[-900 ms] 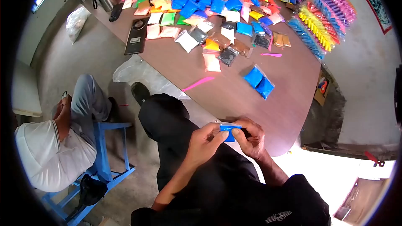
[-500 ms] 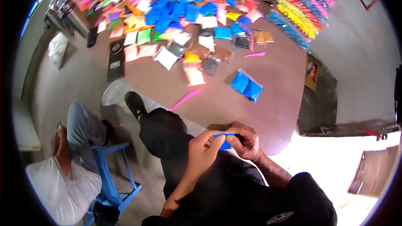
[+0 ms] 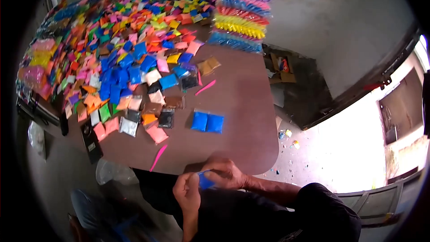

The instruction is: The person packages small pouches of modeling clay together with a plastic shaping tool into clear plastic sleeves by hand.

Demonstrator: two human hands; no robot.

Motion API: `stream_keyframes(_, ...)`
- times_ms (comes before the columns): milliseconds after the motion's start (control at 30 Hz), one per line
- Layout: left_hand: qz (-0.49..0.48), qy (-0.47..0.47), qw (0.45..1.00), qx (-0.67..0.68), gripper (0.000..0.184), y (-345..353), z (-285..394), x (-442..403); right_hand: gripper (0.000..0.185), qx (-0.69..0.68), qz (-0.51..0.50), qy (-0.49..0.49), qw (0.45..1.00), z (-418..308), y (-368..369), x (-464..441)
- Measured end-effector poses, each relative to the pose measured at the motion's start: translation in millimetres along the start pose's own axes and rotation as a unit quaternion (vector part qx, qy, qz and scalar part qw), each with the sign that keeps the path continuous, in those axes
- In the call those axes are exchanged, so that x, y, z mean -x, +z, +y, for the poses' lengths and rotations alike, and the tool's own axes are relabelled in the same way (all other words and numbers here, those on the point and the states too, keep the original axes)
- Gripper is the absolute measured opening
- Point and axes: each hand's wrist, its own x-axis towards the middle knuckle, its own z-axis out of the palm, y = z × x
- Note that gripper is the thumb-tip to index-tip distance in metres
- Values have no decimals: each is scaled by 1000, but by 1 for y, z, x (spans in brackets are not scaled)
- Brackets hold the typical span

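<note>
Just off the table's near edge, my left hand (image 3: 187,192) and my right hand (image 3: 226,173) pinch a small blue packet (image 3: 205,181) between them. Fingers of both hands cover part of it. On the table ahead lies a pair of joined blue packets (image 3: 207,122). A pink plastic stick shaped like a small knife (image 3: 158,157) rests near the edge, left of my hands. Another pink stick (image 3: 205,87) lies farther back.
A large heap of colourful small packets (image 3: 121,69) covers the table's (image 3: 242,148) left and back. Bagged rows of coloured sticks (image 3: 242,13) stand at the back right. A dark phone-like object (image 3: 91,142) lies at the left edge. Another person's leg (image 3: 92,208) shows lower left.
The head view has swung to the right, so the table's contents sit farther left and my hands lower in view. Both hands still hold the blue packet.
</note>
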Motion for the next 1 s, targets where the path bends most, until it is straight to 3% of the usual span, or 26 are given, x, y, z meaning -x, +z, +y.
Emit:
stream_keyframes(333, 34, 31, 999, 2, 13, 7, -13, -8, 18, -20, 57, -13, 998, 3, 5, 3)
stream_keyframes(467, 33, 45, 995, -85, 14, 5, -6, -12, 17, -52, 60, 86, 993, -9, 0, 4)
stream_keyframes(533, 22, 42, 995, -90, 14, 10, 0, -14, 16, -88, 78, 22, 993, -1, 0, 1)
stream_keyframes(667, 43, 54, 996, -62, 15, 23, 2, -15, 19, -115, 84, 17, 990, 3, -6, 2)
stream_keyframes(767, 0, 40, 997, -65, 16, 27, 5, -15, 18, -123, 79, 5, 989, 5, -12, 3)
stream_keyframes(1000, -37, 36, 985, -164, 17, 57, 22, -14, 16, -71, 82, 15, 994, 4, -44, 18)
